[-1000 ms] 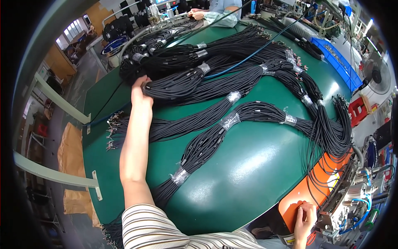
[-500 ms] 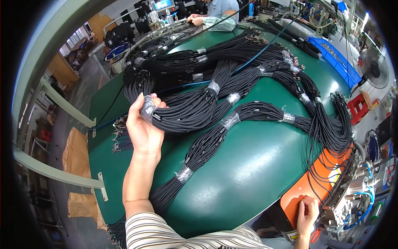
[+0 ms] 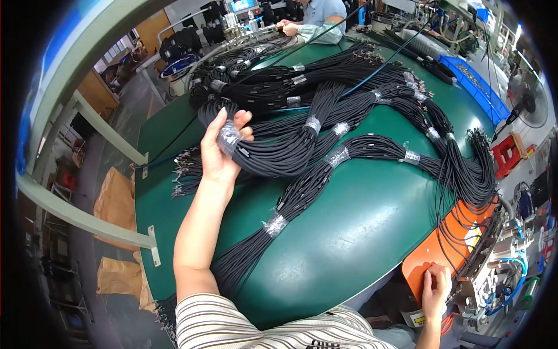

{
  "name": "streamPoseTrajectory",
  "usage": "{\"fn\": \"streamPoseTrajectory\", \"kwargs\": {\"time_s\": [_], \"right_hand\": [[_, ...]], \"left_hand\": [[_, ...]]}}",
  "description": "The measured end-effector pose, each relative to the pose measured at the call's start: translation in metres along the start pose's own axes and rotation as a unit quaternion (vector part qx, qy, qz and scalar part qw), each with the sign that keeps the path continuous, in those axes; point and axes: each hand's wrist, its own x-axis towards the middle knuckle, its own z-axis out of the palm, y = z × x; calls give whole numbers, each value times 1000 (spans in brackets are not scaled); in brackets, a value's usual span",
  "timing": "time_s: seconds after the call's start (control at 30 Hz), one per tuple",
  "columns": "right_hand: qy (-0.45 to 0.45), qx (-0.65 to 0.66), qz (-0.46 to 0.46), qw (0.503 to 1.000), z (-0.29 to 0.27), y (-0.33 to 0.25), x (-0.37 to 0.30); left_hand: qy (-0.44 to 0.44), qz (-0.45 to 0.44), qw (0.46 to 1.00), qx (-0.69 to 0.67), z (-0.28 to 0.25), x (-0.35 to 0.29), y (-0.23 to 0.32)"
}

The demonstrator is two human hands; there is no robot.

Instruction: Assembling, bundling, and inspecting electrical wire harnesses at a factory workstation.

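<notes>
Across a green bench [image 3: 334, 232] lie black cable bundles [image 3: 372, 144], beside an orange machine [image 3: 430, 249]; one looped bundle [image 3: 276, 158] fills the left hand [image 3: 219, 158], part-closed around its clear tape [image 3: 228, 139]; the right hand [image 3: 437, 286] curls over the machine, its hold unclear.

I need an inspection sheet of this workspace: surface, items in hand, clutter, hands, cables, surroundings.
Surface: glossy green tabletop.
Items in hand: black cable bundle, bound with clear plastic wrap.
Clutter: blue bin of small parts, far right.
Hands: left hand grips the bundle at its wrap; right hand, fingers curled, is at the orange panel, contact unclear.
Cables: more wrapped black bundles lie across the tabletop, some overlapping; a blue line crosses them.
Surroundings: co-worker's hands at the far side; red stool and fan at right.
</notes>
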Motion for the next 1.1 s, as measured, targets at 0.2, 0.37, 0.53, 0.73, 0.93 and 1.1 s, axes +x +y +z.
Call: {"fn": "streamPoseTrajectory", "kwargs": {"time_s": [0.2, 0.37, 0.53, 0.73, 0.93, 1.1], "right_hand": [[4, 7, -1, 1000, 1, 2, -6], [32, 11, -46, 998, 1, 3, -7], [0, 39, -6, 999, 1, 7, -4], [3, 27, -80, 996, 7, -19, 7], [54, 184, -234, 953, 84, -115, 136], [111, 466, -193, 856, 91, -211, 193]], "left_hand": [[101, 28, 993, 61, 23, 27, 11], [44, 104, 993, -28, 96, 9, 70], [-252, 173, 947, 99, 155, -92, 47], [-480, 184, 857, -45, 211, -131, 19], [-366, 405, 836, 48, 293, -136, 54], [-221, 532, 803, 153, 354, -112, 111]]}}
